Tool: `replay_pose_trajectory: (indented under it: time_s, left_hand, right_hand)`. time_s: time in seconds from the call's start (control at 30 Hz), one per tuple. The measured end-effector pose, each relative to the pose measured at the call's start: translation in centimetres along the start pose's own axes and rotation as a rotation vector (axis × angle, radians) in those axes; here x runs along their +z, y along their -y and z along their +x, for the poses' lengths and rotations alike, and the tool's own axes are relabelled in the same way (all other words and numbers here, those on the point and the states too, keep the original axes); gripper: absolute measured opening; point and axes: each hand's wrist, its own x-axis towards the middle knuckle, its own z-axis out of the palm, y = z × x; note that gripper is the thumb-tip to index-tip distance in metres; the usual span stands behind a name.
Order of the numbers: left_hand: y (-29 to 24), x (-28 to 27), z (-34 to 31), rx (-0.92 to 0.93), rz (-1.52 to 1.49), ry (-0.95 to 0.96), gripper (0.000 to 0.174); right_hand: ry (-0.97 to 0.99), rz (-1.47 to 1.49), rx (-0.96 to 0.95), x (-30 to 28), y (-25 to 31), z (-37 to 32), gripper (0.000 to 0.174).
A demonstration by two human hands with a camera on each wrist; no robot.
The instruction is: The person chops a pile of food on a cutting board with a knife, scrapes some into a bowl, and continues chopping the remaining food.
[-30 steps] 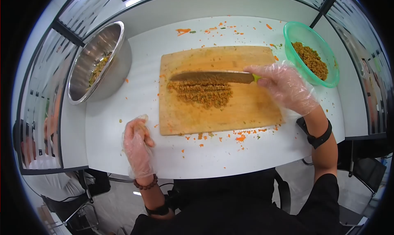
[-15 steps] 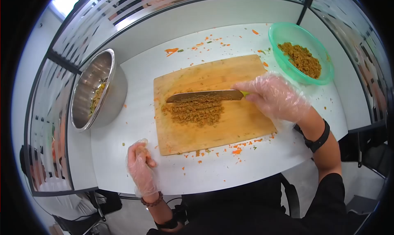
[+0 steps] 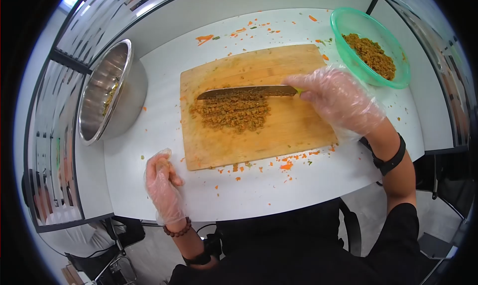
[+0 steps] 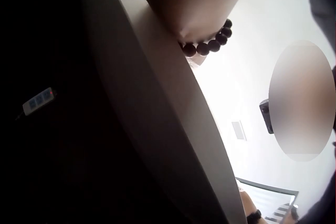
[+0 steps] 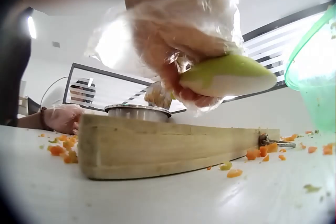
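Observation:
In the head view my right hand [image 3: 341, 98], in a clear plastic glove, grips a kitchen knife [image 3: 249, 90]. The blade lies across the far edge of a patch of brown-orange minced food [image 3: 234, 115] on the wooden cutting board [image 3: 298, 123]. From the right wrist view, the knife's green and white handle [image 5: 231, 74] sticks out of the gloved fist above the board's side. My left hand [image 3: 164, 185], gloved too, holds nothing and rests on the table left of the board's near corner, its fingers loosely curled.
A steel bowl [image 3: 132, 103] tilts at the left with some food inside. At the far right stands a green plastic bowl [image 3: 348, 61] with more brown mince [image 3: 371, 56]. Orange and green scraps [image 3: 286, 165] lie scattered around the board. Low partitions enclose the table [image 3: 234, 190].
The head view has shifted and tilted. The knife stays along the mince's far edge in my right hand, and my left hand keeps its place beside the board.

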Motion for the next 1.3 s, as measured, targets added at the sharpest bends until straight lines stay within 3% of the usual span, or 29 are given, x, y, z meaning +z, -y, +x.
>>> replay_pose_trajectory:
  time_s: [0.13, 0.27, 0.37, 0.47, 0.67, 0.77, 0.87, 0.97, 1.3]
  left_hand:
    - [-0.27, 0.21, -0.09, -0.02, -0.015, -0.018, 0.02]
    - [-0.08, 0.09, 0.07, -0.01, -0.025, -0.012, 0.02]
    - [-0.05, 0.07, -0.05, -0.013, -0.025, -0.01, 0.021]
    - [-0.13, 0.12, -0.09, -0.011, -0.023, -0.003, 0.021]
    - [-0.25, 0.26, -0.19, -0.021, -0.008, -0.018, 0.021]
    - [-0.41, 0.34, -0.18, -0.025, -0.014, -0.023, 0.021]
    - [-0.29, 0.3, -0.14, -0.019, -0.042, -0.012, 0.021]
    - [-0.26, 0.28, -0.19, -0.02, -0.04, -0.017, 0.021]
    - [-0.42, 0.42, -0.12, -0.028, -0.013, -0.025, 0.02]
  right_hand:
    - [-0.118, 0.243, 0.095, 0.14, 0.33, 0.57, 0.033]
    - [0.058, 0.007, 0.055, -0.33, 0.63, 0.07, 0.039]
    - [-0.042, 0.145, 0.056, -0.24, 0.65, 0.66, 0.04]
    - [0.003, 0.016, 0.021, 0.01, 0.4, -0.12, 0.04]
    - [-0.084, 0.107, 0.043, 0.0, 0.52, 0.2, 0.038]
    - [-0.018, 0.049, 0.101, 0.05, 0.52, 0.11, 0.036]
    - [-0.094, 0.171, 0.161, -0.08, 0.61, 0.37, 0.033]
    - [-0.059, 0.012, 0.09, 0.33, 0.83, -0.33, 0.032]
    - [-0.075, 0.091, 0.1, -0.31, 1.31, 0.11, 0.034]
